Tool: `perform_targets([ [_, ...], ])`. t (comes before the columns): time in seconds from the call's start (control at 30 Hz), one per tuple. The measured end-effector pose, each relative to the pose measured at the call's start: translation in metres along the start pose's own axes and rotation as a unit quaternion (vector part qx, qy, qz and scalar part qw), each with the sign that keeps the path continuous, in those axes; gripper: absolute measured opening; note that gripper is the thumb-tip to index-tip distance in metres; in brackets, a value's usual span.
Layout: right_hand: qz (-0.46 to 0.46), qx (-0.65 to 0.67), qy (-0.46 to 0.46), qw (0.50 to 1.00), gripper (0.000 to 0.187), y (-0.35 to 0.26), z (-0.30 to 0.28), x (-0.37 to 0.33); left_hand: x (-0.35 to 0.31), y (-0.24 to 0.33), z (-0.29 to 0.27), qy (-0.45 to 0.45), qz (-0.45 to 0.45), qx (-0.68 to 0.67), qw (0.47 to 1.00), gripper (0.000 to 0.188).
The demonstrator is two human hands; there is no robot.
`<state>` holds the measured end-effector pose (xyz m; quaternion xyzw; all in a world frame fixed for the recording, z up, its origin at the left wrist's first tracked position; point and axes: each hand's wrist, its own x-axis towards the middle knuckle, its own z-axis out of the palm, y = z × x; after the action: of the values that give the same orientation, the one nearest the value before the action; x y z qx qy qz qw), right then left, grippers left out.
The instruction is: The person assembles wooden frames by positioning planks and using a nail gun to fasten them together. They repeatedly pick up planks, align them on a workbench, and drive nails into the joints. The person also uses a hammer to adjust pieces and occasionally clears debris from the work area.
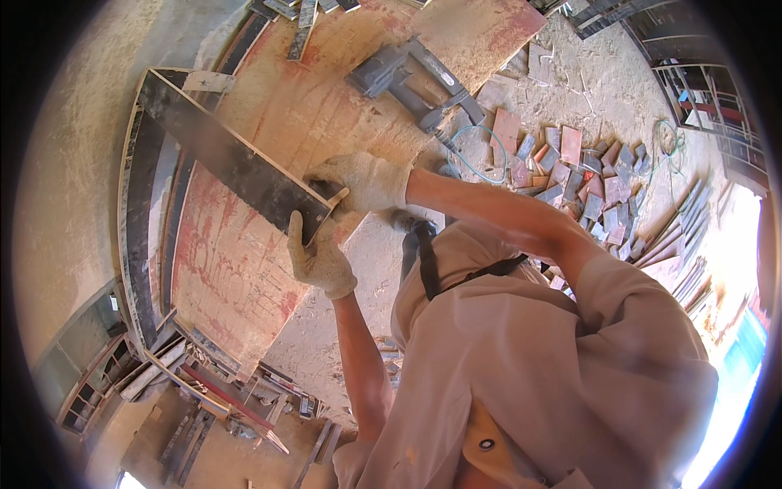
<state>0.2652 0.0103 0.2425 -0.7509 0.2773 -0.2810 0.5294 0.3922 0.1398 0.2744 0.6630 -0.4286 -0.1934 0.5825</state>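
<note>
A long dark board (232,155) with pale raw edges reaches from the far left toward me over the worktable. My left hand (324,265), in a pale work glove, is closed on its near end from the lower side, thumb up against the dark face. My right hand (362,181), gloved too, grips the same end from the upper right; some of its fingers are hidden behind the wood. A dark nail gun (407,81) lies on the tabletop beyond my right hand, joined to a thin hose (481,128).
The worktable (236,277) is a reddish, dusty sheet. Long dark panels (147,220) stand along its left side. Offcuts (586,175) lie heaped on the floor at right, with stacked strips (684,232) beyond. More scrap wood (236,399) lies at lower left.
</note>
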Motion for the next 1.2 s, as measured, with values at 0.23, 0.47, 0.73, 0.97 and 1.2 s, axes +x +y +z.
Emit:
perform_targets([
  [0.23, -0.010, -0.007, -0.005, 1.000, 0.075, -0.001, 0.000, 0.004, 0.000, -0.002, 0.000, 0.023, -0.024, -0.005, 0.999, 0.047],
  [0.47, -0.033, -0.020, 0.005, 0.999, 0.076, 0.011, 0.003, 0.004, -0.002, -0.002, 0.007, 0.049, -0.045, 0.009, 0.998, 0.050],
  [0.73, 0.320, -0.232, -0.028, 0.918, 0.076, 0.097, -0.067, -0.005, -0.006, -0.003, 0.007, 0.089, -0.069, -0.003, 0.994, 0.050],
  [0.97, 0.486, -0.357, 0.066, 0.795, 0.125, 0.224, -0.061, 0.019, -0.007, -0.005, 0.000, 0.058, -0.076, -0.006, 0.995, 0.049],
  [1.2, 0.500, -0.247, 0.139, 0.819, 0.102, 0.214, -0.081, 0.025, -0.007, -0.006, -0.001, 0.037, -0.062, -0.022, 0.997, 0.045],
])
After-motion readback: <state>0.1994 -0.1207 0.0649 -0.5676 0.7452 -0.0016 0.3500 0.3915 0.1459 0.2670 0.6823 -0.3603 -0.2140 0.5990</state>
